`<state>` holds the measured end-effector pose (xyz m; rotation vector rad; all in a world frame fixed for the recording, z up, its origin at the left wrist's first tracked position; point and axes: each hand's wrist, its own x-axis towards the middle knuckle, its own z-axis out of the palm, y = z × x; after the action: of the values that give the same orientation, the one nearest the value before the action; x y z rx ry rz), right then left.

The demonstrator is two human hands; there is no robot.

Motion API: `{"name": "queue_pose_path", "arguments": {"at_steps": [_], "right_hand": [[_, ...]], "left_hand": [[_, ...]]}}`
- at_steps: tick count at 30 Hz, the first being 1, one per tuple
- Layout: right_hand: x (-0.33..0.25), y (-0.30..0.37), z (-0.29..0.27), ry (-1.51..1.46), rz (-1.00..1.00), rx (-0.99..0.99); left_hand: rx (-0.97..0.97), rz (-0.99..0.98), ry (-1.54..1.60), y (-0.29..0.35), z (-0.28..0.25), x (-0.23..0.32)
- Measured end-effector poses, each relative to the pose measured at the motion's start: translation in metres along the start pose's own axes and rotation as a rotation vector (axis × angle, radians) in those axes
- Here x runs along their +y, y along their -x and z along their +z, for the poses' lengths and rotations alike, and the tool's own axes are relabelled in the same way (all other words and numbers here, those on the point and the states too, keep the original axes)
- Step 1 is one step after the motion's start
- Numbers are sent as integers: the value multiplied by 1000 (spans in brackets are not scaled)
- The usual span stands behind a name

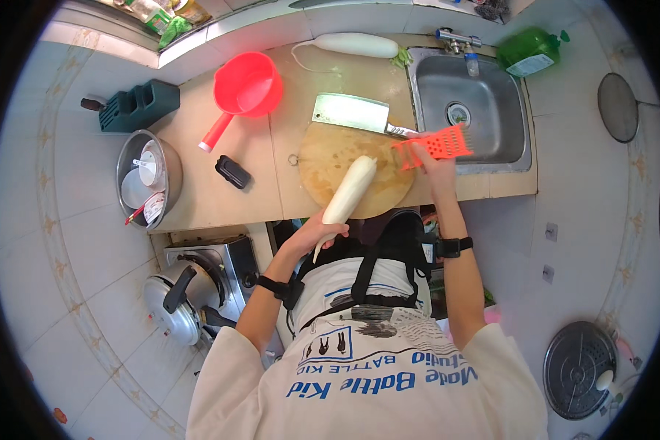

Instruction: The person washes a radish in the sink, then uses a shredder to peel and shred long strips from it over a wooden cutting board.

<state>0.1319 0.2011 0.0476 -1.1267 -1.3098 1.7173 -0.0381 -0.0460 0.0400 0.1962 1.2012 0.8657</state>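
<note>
A person in a printed cream T-shirt stands at a kitchen table (198,196), both hands occupied around a round wooden cutting board (321,167). The left hand (319,233), just in front of the board, has its fingers closed around the lower part of a long white radish (350,189); the radish slants from the hand over the board, its thin root pointing back toward the person. Whether it touches the wood cannot be told. The right hand (436,170), at the board's right edge, has its fingers wrapped around an orange-red perforated grater (447,142), whose left end reaches over the board.

A cleaver (352,113) lies along the board's far edge, its handle toward the right. Farther beyond the board rests a second white radish (353,45) with a long root and a green stub. To the board's right is a stainless-steel sink (522,121). To its left are a black plastic case (232,171) and, farther back, a red dipper (248,84); well to the left stand a dark green knife block (143,103) and a metal basin (173,172) holding bowls.
</note>
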Motion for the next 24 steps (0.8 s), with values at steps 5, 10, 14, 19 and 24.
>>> {"name": "queue_pose_path", "arguments": {"at_steps": [5,10,14,19,24], "right_hand": [[27,25,38,-503,514,-391],[45,28,53,-637,643,-507],[43,0,23,-658,424,-207],[40,-2,-10,-419,276,-92],[40,6,-11,-186,323,-37]], "left_hand": [[26,-1,-32,-2,3,-7],[50,-16,-65,-3,5,-4],[75,-16,-123,-2,2,-4],[79,-15,-119,-1,7,-2],[125,-9,-161,-3,1,-8]]}}
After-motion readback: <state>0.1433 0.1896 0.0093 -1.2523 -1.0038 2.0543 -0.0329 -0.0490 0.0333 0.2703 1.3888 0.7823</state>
